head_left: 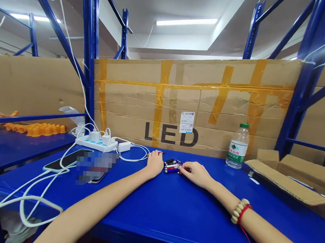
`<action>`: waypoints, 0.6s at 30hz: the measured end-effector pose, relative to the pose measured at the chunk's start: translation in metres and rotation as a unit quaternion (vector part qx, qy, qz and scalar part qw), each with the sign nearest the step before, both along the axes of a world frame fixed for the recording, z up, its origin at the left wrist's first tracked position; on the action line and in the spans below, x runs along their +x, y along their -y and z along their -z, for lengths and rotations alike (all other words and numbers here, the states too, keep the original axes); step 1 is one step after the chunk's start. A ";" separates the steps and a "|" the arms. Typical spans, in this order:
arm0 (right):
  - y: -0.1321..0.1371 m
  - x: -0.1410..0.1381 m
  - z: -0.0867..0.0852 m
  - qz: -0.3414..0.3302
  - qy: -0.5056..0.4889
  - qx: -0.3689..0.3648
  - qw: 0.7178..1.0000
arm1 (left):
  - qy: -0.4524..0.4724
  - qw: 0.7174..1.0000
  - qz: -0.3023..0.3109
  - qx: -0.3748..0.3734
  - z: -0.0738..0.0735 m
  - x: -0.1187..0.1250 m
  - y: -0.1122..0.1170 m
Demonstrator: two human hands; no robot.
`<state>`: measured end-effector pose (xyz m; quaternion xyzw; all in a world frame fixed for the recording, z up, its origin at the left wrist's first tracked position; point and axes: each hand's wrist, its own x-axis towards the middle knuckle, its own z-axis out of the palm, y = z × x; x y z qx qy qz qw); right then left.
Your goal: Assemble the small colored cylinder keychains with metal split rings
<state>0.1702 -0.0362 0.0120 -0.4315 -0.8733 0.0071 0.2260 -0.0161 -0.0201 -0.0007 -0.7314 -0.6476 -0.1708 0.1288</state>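
Note:
Several small metal cylinders [171, 169], which look like mini flashlights in silver, purple, red and black, lie in a loose cluster on the blue tabletop [157, 213]. My left hand [155, 163] rests at the cluster's left, back upward and fingers curled forward. A slim dark cylinder [162, 152] pokes out at its fingertips, which are mostly hidden. On the right side of the pile, my right hand [196, 173] has its thumb and fingers bent together at the cylinders' ends. Whatever those fingers grip is too small and covered to make out.
Left of my arms are a power strip [96, 142] with chargers, white cables [43, 200], a phone [68, 160] and a blurred patch over another device. A water bottle [238, 146] and an open cardboard box [291, 177] stand at right. A large carton [127, 104] walls the back.

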 end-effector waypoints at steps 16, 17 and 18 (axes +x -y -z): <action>-0.004 0.001 0.004 0.037 0.016 -0.053 0.998 | 0.097 0.995 -0.002 -0.023 0.002 -0.005 -0.010; -0.004 0.001 0.004 0.038 0.017 -0.054 0.998 | 0.105 0.994 -0.005 -0.025 0.003 -0.005 -0.011; -0.003 0.001 0.003 0.038 0.017 -0.055 0.998 | 0.114 0.993 -0.005 -0.025 0.003 -0.005 -0.011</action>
